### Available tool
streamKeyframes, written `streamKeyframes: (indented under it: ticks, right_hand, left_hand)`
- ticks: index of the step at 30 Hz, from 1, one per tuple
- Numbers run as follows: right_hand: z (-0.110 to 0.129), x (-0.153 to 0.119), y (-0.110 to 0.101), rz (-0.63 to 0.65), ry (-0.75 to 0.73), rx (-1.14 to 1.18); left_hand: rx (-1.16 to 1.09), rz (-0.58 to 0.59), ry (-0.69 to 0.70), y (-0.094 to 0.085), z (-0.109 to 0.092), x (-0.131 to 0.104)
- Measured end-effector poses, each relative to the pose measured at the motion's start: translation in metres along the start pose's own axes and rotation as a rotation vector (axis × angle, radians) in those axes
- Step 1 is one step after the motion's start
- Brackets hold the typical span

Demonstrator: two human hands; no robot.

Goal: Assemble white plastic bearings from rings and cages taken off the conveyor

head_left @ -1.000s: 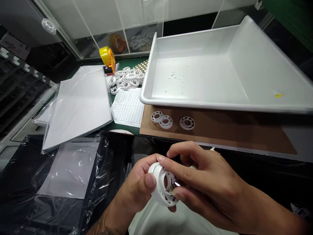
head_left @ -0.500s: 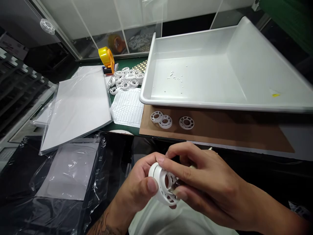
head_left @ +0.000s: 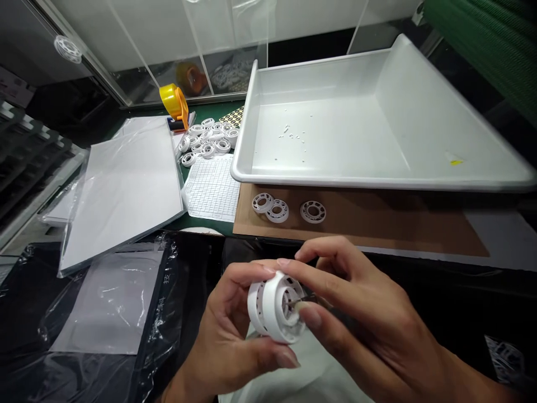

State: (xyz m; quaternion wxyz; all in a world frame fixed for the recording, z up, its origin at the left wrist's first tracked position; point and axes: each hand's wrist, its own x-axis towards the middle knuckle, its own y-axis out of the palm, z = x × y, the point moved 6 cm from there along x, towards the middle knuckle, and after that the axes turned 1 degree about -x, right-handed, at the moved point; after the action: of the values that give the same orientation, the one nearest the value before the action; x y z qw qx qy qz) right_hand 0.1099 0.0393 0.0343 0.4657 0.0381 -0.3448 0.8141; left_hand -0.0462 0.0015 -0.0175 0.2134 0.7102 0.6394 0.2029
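Observation:
My left hand [head_left: 235, 330] is closed around a white plastic ring part [head_left: 274, 308], thumb below and fingers above. The part looks like two round bands side by side with a groove between them, and its open face is turned right. In my right hand [head_left: 361, 313], thumb and fingers pinch a slim metal tool [head_left: 308, 299]. Its tip reaches into the part's centre opening; the rest is mostly hidden by my fingers, so its kind is unclear. Beyond my hands, on brown cardboard [head_left: 377, 224], lie a flat white slotted ring [head_left: 313, 212] and two overlapping ones [head_left: 277, 211].
A large white tray [head_left: 319, 180] with small white scraps stands behind the cardboard. Left of it are a pile of white rings [head_left: 207, 148], a gridded sheet [head_left: 213, 187] and a yellow tape dispenser [head_left: 174, 103]. Plastic-wrapped white sheets [head_left: 121, 190] lie at left.
The ring part has been turned in my left hand, so its side and groove now show more. My left thumb has shifted beneath it. The view has moved slightly right.

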Motion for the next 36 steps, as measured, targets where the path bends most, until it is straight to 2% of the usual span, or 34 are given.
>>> streamKeyframes:
  ticks: [7,17,23,28,36]
  right_hand:
    - [0.005,-0.002,0.006,-0.036,-0.037,0.048]
    - [0.007,-0.005,0.004,-0.002,-0.053,-0.038]
    - [0.007,-0.007,0.008,-0.066,-0.063,-0.077]
    - [0.007,-0.003,0.01,-0.067,-0.068,-0.076]
    - [0.009,-0.013,0.004,-0.188,-0.116,-0.316]
  left_hand:
    - [-0.02,0.008,0.012,0.008,-0.007,0.0]
    - [0.003,0.0,0.043,0.007,-0.006,-0.002]
    - [0.006,0.018,0.079,0.008,-0.004,-0.002]
    - [0.0,0.033,0.091,0.007,0.0,-0.002]
    - [0.053,-0.006,0.129,0.004,-0.004,0.003]
